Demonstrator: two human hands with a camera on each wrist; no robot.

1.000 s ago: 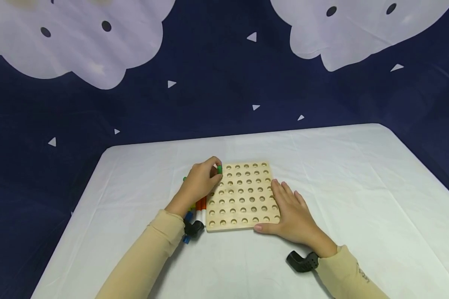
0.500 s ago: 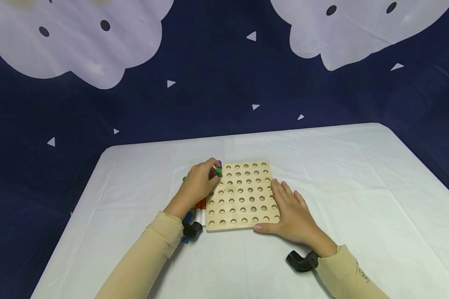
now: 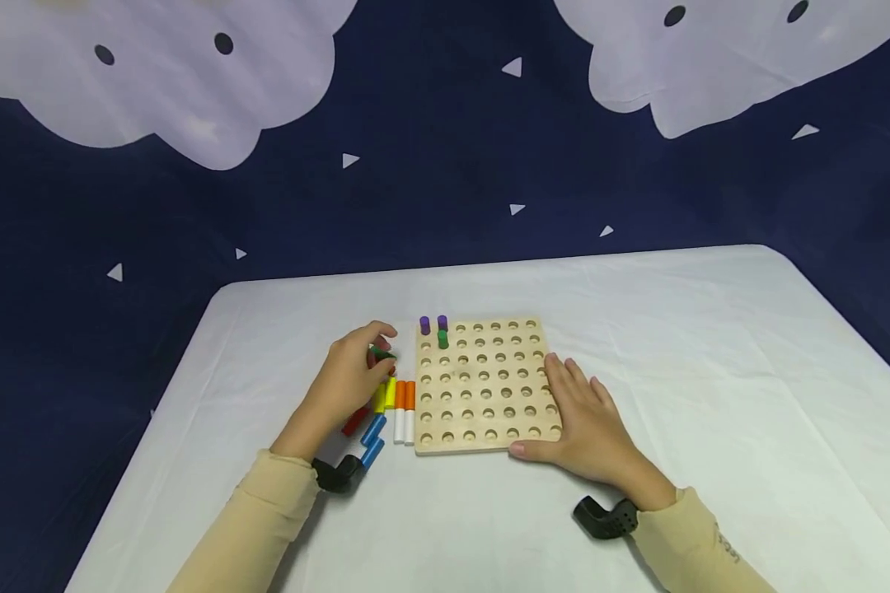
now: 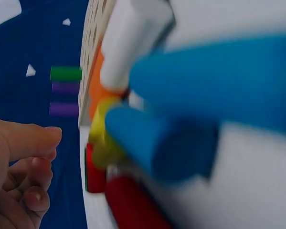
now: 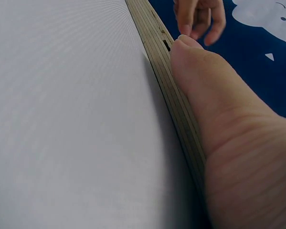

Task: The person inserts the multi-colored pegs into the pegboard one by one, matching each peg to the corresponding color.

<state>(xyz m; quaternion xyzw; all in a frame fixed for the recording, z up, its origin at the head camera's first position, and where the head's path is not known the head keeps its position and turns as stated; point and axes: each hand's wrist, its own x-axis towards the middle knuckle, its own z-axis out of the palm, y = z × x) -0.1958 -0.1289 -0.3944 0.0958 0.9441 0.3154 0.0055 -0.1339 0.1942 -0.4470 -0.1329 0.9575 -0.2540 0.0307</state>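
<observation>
A wooden pegboard [image 3: 452, 450] with rows of round holes lies on the table. Two purple pegs [image 3: 425, 326] stand upright along its far left edge, and a green peg [image 3: 442, 340] stands in the row nearer to me. My left hand [image 3: 348, 375] hovers left of the board over a loose green peg [image 3: 381, 354]. In the left wrist view its thumb and fingers [image 4: 35, 138] are apart with nothing between them. My right hand [image 3: 586, 428] rests against the board's near right corner, fingers along the right side and thumb [image 5: 200, 71] on the near edge.
Loose pegs lie between my left hand and the board: yellow [image 3: 390, 394], orange [image 3: 400, 394], white [image 3: 399, 427], blue [image 3: 373, 430] and red [image 3: 355, 422]. They are on the white tablecloth [image 3: 460, 527]. A dark blue curtain [image 3: 430, 123] hangs behind the table.
My left hand has let go of the green peg, which now stands in the board, and has moved left to the loose pegs. The right hand stays at the corner.
</observation>
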